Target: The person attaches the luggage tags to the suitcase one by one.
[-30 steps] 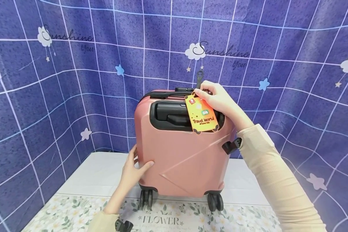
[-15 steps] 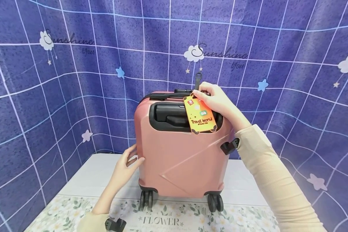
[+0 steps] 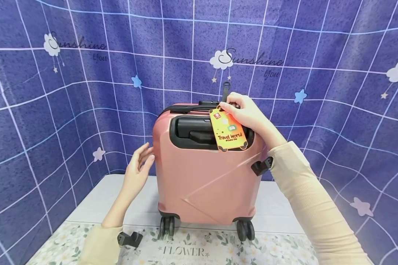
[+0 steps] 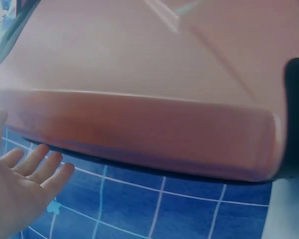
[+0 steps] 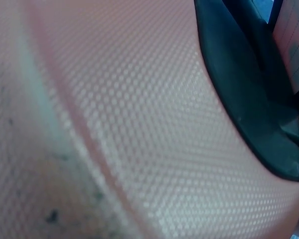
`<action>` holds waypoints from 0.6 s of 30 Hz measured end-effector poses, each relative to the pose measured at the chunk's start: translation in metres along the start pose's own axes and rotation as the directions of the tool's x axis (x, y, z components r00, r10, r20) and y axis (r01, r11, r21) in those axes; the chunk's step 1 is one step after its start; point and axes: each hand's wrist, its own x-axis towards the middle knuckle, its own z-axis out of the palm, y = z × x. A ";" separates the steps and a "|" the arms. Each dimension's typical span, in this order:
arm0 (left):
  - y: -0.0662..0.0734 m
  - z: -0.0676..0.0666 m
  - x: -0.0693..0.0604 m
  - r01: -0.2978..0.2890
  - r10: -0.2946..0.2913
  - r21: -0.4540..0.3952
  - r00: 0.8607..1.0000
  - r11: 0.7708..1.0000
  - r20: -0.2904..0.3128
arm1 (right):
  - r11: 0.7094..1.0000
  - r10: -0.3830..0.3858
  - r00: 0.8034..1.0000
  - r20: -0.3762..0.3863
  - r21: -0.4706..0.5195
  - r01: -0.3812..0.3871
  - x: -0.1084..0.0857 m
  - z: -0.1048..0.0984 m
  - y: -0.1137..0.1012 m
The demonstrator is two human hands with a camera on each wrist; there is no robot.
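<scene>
1. Cream sleeves (image 3: 99, 244) cover both forearms; each wrist wears a black clip (image 3: 130, 239).
2. Floral cloth (image 3: 66, 243) lies nearest on the surface, white with pale flowers, green leaves and the word FLOWER. Two black wheel pairs (image 3: 166, 226) stand on it.
3. The left hand (image 3: 135, 171) is beside the case's left side, fingers loosely parted and gripping nothing; whether the fingertips touch the shell I cannot tell.
4. The pink case (image 3: 205, 180) stands upright in the middle, between the hands. Its shell is closed, so what it contains cannot be seen. A black-lined recess (image 3: 174, 137) in the near face holds the black pull handle (image 3: 193, 128), pushed down.
5. The right hand (image 3: 247, 111) pinches the tag (image 3: 228, 131) by its top end, thumb and fingers together. The tag, yellow-orange and printed "Travel World", hangs tilted across the recess's right part; its black strap (image 3: 225, 94) sticks up above the fingers.
6. White cloth (image 3: 278, 206) covers the surface behind the floral part.
7. A violet-blue curtain (image 3: 185, 40) closes off the back and sides, patterned with pale grid lines, clouds, stars and "Sunshine You".
</scene>
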 end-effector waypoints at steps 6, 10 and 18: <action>0.014 -0.001 0.014 -0.007 0.007 -0.014 1.000 1.000 -0.029 | 1.000 -0.010 1.000 -0.003 -0.002 0.010 -0.001 -0.001 -0.002; 0.026 -0.001 0.026 -0.004 0.003 -0.027 0.999 1.000 -0.045 | 1.000 -0.007 1.000 -0.005 -0.008 0.007 -0.002 -0.002 -0.002; 0.051 -0.004 0.047 -0.041 0.041 0.008 0.997 0.999 -0.064 | 1.000 -0.001 1.000 -0.009 0.004 0.001 -0.002 -0.001 -0.003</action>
